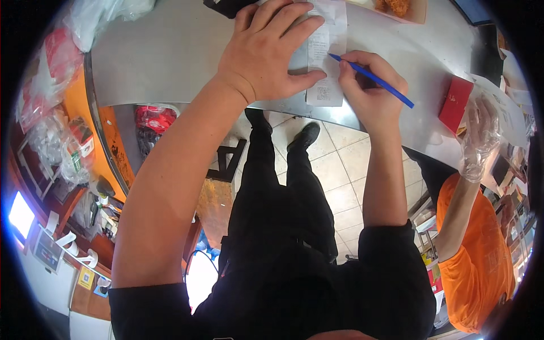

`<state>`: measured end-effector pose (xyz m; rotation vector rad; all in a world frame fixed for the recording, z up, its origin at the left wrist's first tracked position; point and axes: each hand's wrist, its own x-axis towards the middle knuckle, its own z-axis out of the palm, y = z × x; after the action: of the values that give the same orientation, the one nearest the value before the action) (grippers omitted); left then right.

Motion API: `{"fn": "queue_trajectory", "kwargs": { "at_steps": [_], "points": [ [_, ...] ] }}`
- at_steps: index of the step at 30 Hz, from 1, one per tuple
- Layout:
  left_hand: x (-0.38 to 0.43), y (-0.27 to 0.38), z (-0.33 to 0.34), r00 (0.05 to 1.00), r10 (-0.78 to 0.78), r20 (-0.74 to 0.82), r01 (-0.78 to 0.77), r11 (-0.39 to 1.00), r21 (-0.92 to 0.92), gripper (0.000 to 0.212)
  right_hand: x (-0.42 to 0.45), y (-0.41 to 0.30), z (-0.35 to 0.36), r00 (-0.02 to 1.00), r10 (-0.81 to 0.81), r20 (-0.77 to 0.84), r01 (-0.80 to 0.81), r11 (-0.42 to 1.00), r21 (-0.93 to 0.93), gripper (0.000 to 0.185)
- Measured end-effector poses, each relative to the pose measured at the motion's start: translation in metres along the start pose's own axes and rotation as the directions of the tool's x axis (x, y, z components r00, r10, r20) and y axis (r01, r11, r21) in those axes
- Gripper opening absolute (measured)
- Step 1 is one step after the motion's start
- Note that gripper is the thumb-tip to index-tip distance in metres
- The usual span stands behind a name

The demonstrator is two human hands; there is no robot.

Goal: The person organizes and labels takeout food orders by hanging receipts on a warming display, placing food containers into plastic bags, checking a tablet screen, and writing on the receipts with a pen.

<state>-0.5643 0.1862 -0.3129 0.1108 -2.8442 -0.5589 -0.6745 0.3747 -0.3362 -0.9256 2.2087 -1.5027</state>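
My left hand (265, 55) lies spread over a stainless steel counter (170, 63), its fingers apart. The fingertips and thumb press on the left edge of a long printed paper slip (325, 78), which bears writing and a printed code. In my right hand (376, 91) is a slim blue pen (397, 95), pinched between thumb and fingers. Its tip meets or nearly meets the paper, about midway along the visible length. The slip's top end runs toward the picture's upper rim. A black object (227, 6) sits just beyond my left hand, partly hidden.
Fried chicken (393, 6) lies in a paper box (418, 12) at the far edge. On the right, a co-worker's plastic-gloved hand (482, 136) is beside a red carton (456, 104); the sleeve (459, 272) is orange. Plastic bags (102, 19) lie at the upper left.
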Motion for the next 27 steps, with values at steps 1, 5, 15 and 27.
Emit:
{"fn": "queue_trajectory", "kwargs": {
  "at_steps": [1, 5, 15, 27],
  "points": [
    [0.0, 0.0, 0.001, 1.0, 0.005, 0.001, -0.005, 1.0, 0.007, 0.08, 0.0, 0.001, 0.001, 1.0, -0.001, -0.013, 0.001, 1.0, -0.004, 0.011],
    [0.001, 0.0, 0.003, 1.0, 0.01, -0.017, -0.01, 1.0, 0.014, 0.08, 0.002, 0.001, 0.004, 0.996, -0.072, -0.044, 0.068, 0.995, -0.079, 0.011],
    [0.001, 0.003, 0.002, 1.0, -0.016, 0.02, 0.016, 0.999, 0.034, 0.081, -0.002, 0.002, 0.001, 0.999, -0.017, -0.046, 0.016, 1.0, -0.014, 0.011],
    [-0.001, -0.003, 0.006, 1.0, -0.009, 0.012, 0.009, 1.0, 0.025, 0.08, -0.007, 0.0, -0.005, 0.999, -0.028, 0.029, 0.027, 0.999, 0.035, 0.01]
  ]
}}
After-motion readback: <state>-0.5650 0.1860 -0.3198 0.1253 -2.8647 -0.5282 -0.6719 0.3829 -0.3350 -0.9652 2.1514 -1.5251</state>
